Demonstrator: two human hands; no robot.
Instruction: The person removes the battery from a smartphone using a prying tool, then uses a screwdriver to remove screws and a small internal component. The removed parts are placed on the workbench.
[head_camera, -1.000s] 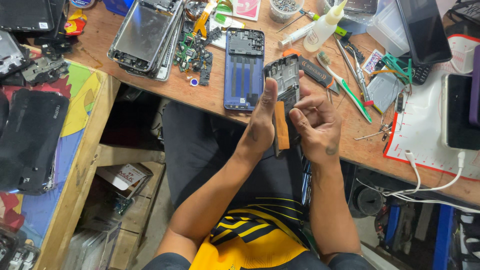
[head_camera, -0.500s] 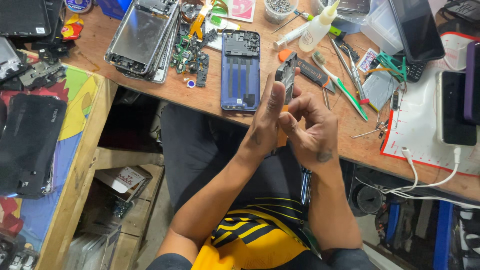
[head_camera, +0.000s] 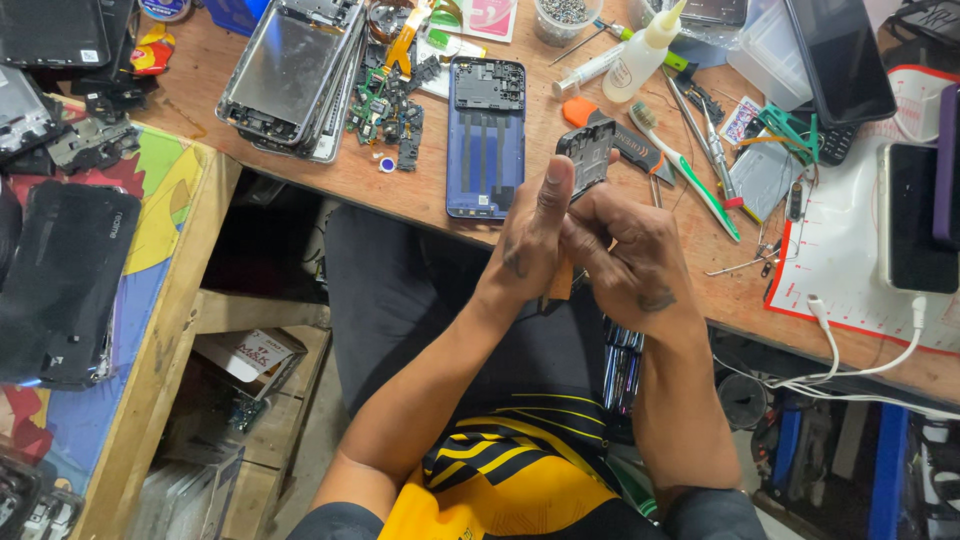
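Observation:
My left hand (head_camera: 528, 238) and my right hand (head_camera: 630, 262) are pressed together just in front of the wooden table edge (head_camera: 420, 205). Between them they grip a small dark grey phone part (head_camera: 585, 152), which sticks up above the fingers. The left thumb points up along its left side. The right fingers curl tight around its lower end, which is hidden. A blue phone back frame (head_camera: 485, 140) lies flat on the table just left of the hands.
A stack of stripped phone frames (head_camera: 290, 70) and loose circuit boards (head_camera: 385, 115) lie at the back left. A glue bottle (head_camera: 640, 55), a green toothbrush (head_camera: 690, 170), tweezers and black phones (head_camera: 915, 215) on a white mat (head_camera: 850, 255) fill the right. A black phone (head_camera: 60, 280) rests on the left bench.
The hands have closed together around the dark part. The right hand, first beside the left with fingers looser, now wraps tight against it; the part stands upright above them.

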